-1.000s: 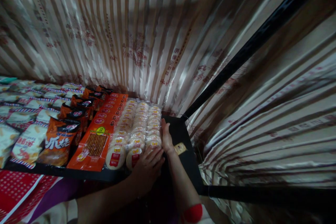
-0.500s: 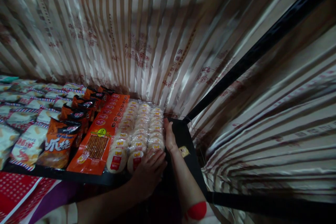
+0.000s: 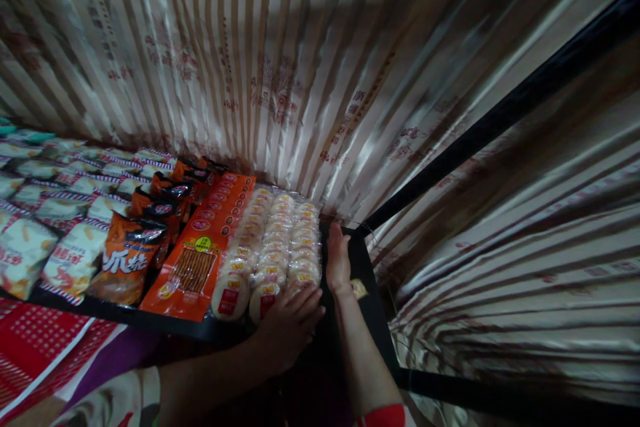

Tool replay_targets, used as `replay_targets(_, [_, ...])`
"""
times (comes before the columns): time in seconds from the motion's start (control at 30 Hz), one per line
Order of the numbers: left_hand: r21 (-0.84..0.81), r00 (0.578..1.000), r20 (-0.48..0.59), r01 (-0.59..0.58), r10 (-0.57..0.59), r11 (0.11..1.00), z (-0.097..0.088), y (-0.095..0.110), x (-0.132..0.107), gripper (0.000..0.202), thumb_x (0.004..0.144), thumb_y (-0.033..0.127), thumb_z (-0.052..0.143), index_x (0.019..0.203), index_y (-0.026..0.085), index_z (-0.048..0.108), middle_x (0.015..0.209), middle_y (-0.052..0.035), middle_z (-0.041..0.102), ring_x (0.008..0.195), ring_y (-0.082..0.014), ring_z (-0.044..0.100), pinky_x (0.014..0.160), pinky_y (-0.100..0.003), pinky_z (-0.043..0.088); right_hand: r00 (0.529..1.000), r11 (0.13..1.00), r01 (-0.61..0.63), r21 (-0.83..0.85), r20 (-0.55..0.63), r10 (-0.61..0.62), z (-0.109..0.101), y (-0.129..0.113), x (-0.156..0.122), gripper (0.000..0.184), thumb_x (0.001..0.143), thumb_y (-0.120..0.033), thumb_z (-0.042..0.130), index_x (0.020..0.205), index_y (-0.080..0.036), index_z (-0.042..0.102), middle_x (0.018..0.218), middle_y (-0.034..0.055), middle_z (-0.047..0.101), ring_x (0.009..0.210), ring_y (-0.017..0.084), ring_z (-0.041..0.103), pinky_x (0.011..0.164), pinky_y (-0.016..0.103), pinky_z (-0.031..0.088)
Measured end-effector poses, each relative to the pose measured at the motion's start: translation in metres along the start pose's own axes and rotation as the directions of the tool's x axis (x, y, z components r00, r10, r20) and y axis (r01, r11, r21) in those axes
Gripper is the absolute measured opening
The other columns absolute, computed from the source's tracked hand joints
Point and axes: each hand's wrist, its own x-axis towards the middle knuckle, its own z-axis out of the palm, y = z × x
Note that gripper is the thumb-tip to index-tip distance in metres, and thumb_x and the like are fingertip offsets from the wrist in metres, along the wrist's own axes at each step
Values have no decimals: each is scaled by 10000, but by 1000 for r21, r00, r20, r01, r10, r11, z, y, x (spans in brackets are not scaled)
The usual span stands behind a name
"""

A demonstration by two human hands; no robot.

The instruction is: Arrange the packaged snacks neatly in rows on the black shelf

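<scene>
Three rows of clear-wrapped round white crackers [image 3: 271, 255] stand on a black shelf [image 3: 350, 333]. My left hand [image 3: 290, 323] rests its fingers flat over the front of the rightmost row, its palm toward the packs. Upright along the right side of the rows is my right hand [image 3: 339, 259], fingers stretched out, with a narrow gap between it and the wrappers. A tall orange snack packet [image 3: 195, 267] with a picture of brown sticks leans just left of the crackers.
Orange-and-black snack bags [image 3: 125, 260] and rows of white bags [image 3: 75, 257] fill the shelf leftward. A striped curtain [image 3: 280, 80] hangs behind, and a black pole [image 3: 480, 120] slants at the right. A small yellowish wrapped piece [image 3: 359, 288] lies beside my right wrist.
My right hand has come slightly away from the side of the cracker rows, to the right. My left hand stays on the front packs. The view has shifted slightly.
</scene>
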Motion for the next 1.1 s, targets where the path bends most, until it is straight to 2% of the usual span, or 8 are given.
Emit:
replay_targets(0.17, [-15, 996, -87, 1, -2, 1000, -8, 5, -5, 491, 904, 368, 475, 1372, 246, 391, 1522, -54, 269, 1414, -225, 195, 1156, -455, 120, 985, 998, 40, 57, -170, -29, -12, -13, -54, 761, 868, -650, 265, 1426, -136, 334, 1493, 81, 330, 1391, 181, 270, 1159, 390, 197])
replay_targets(0.27, [22, 987, -160, 14, -11, 1000, -17, 8, -18, 507, 910, 313, 439, 1399, 199, 362, 1515, -83, 277, 1415, -234, 193, 1157, -474, 105, 977, 1000, 7, -5, -215, -8, -17, -12, -90, 707, 886, -620, 230, 1420, -173, 353, 1490, 57, 339, 1395, 183, 261, 1159, 410, 205])
replay_targets(0.47, [165, 954, -196, 261, -228, 951, -31, 11, -80, 540, 873, 255, 450, 1400, 166, 367, 1500, -110, 307, 1403, -270, 221, 1145, -471, 129, 953, 986, 2, -169, -299, -53, -24, 2, -152, 674, 885, -588, 302, 1386, -150, 407, 1462, 71, 387, 1365, 228, 326, 1130, 426, 274])
replay_targets(0.63, [226, 887, -319, 412, -333, 883, -29, 8, -136, 547, 843, 195, 454, 1387, 175, 392, 1496, -127, 311, 1406, -289, 205, 1126, -456, 198, 963, 876, 104, -471, -173, -207, -11, 12, -196, 575, 891, -534, 352, 1292, -162, 529, 1451, 106, 397, 1355, 268, 339, 1115, 484, 273])
replay_targets(0.73, [215, 866, -325, 460, -381, 862, -27, 2, -151, 542, 856, 208, 443, 1390, 134, 382, 1474, -143, 348, 1399, -286, 229, 1121, -457, 220, 952, 734, 263, -626, 43, -304, 11, 12, -213, 500, 911, -454, 364, 1286, -175, 542, 1446, 108, 404, 1365, 277, 321, 1108, 521, 276])
replay_targets(0.87, [223, 854, -337, 481, -396, 848, -29, -5, -152, 512, 869, 240, 430, 1365, 115, 411, 1445, -154, 394, 1381, -283, 274, 1113, -480, 222, 890, 577, 451, -681, 294, -349, 43, 4, -223, 463, 917, -328, 387, 1350, -188, 473, 1450, 99, 397, 1372, 264, 310, 1093, 521, 315])
replay_targets(0.97, [228, 868, -313, 462, -385, 857, -30, -8, -147, 480, 872, 275, 431, 1328, 127, 459, 1418, -150, 435, 1364, -284, 311, 1113, -496, 209, 859, 526, 509, -681, 366, -357, 59, -2, -224, 483, 913, -278, 381, 1385, -188, 423, 1465, 91, 372, 1381, 256, 292, 1092, 518, 328])
replay_targets(1.1, [229, 862, -294, 483, -413, 845, -30, -11, -144, 455, 860, 278, 425, 1276, 119, 517, 1380, -147, 483, 1333, -284, 366, 1107, -495, 226, 839, 502, 544, -673, 418, -349, 63, -2, -226, 504, 902, -230, 370, 1404, -203, 392, 1479, 78, 347, 1383, 253, 286, 1088, 521, 343])
